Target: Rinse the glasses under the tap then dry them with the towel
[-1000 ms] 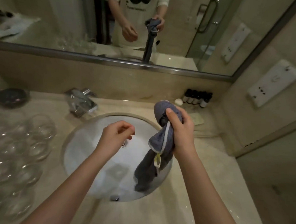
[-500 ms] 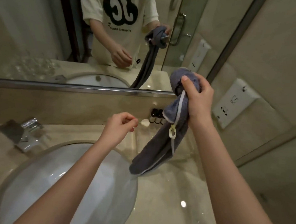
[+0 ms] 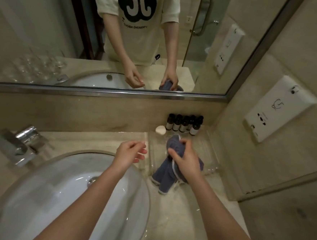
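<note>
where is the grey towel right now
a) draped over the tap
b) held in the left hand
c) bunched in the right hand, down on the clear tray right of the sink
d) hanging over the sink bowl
c: the right hand grips the bunched towel low on the clear tray, to the right of the sink, while the left hand holds nothing.

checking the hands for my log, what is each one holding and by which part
The right hand grips the towel by its bunched upper part; the lower end rests on the counter. The left hand holds nothing.
</note>
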Tool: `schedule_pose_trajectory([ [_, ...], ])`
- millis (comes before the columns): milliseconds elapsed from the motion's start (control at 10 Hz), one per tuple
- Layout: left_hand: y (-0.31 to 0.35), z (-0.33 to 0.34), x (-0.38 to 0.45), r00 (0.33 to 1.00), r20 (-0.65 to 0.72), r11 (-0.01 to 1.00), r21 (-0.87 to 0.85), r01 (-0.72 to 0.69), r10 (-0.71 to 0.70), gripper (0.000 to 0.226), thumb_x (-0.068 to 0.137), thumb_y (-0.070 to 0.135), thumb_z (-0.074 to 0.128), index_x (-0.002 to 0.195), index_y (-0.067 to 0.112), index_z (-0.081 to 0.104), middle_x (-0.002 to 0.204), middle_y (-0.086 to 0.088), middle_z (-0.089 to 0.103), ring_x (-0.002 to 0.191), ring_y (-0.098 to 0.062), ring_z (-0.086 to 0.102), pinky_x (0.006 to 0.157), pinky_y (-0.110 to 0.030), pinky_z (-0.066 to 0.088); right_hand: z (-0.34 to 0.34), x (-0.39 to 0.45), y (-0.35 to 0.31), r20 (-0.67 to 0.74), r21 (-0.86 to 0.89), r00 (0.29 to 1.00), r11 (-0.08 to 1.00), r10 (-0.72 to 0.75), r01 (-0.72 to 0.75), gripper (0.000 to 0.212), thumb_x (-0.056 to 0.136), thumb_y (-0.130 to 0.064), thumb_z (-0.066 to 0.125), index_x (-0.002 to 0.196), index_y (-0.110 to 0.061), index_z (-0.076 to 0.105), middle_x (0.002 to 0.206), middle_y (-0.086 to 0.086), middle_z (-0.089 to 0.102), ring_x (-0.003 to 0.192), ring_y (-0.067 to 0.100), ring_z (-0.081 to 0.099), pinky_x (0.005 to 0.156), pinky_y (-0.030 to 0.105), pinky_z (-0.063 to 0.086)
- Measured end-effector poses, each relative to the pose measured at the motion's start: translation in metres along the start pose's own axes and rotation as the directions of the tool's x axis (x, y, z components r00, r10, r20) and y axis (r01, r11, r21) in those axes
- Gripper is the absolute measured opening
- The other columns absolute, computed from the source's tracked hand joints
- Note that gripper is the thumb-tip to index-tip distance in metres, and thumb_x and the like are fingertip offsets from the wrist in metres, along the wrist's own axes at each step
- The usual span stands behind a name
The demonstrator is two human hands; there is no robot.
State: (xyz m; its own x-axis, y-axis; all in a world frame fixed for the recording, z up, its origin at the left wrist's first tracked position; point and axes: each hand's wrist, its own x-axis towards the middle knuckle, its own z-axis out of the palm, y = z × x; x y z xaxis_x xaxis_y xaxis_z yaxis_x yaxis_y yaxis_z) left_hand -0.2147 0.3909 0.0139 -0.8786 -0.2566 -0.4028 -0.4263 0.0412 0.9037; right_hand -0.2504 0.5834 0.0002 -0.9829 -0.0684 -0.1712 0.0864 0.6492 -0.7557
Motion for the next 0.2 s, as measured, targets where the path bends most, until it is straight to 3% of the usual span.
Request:
schedule_pose_trajectory([
  [100, -0.009, -0.003, -0.001, 1.000, 0.023, 0.990, 0.140, -0.005, 0.002, 0.030, 0.100, 0.032, 0.051, 0.091, 0.009, 0.067, 0.084, -0.005, 0.071, 0.066, -0.016, 0.063, 0.063, -0.026, 0.045, 0.019, 0.011, 0.014, 0.139, -0.272, 0.986, 0.954, -0.092, 0.128, 0.058, 0.090, -0.034, 0.065, 0.136, -0.010, 0.040, 0.149, 0.008, 0.036, 0.127, 0.033, 0.043, 0.102, 0.034, 0.033],
  [200, 0.003, -0.011, 0.002, 0.999, 0.032, 0.994, 0.111, -0.007, 0.003, 0.032, 0.100, 0.035, 0.050, 0.086, 0.011, 0.066, 0.081, -0.005, 0.069, 0.064, -0.016, 0.061, 0.061, -0.026, 0.043, 0.016, 0.015, -0.009, 0.153, -0.489, 0.988, 0.871, 0.033, 0.046, 0.059, 0.094, -0.051, 0.051, 0.143, -0.023, 0.035, 0.160, 0.006, 0.005, 0.139, 0.040, 0.018, 0.110, 0.049, 0.021],
])
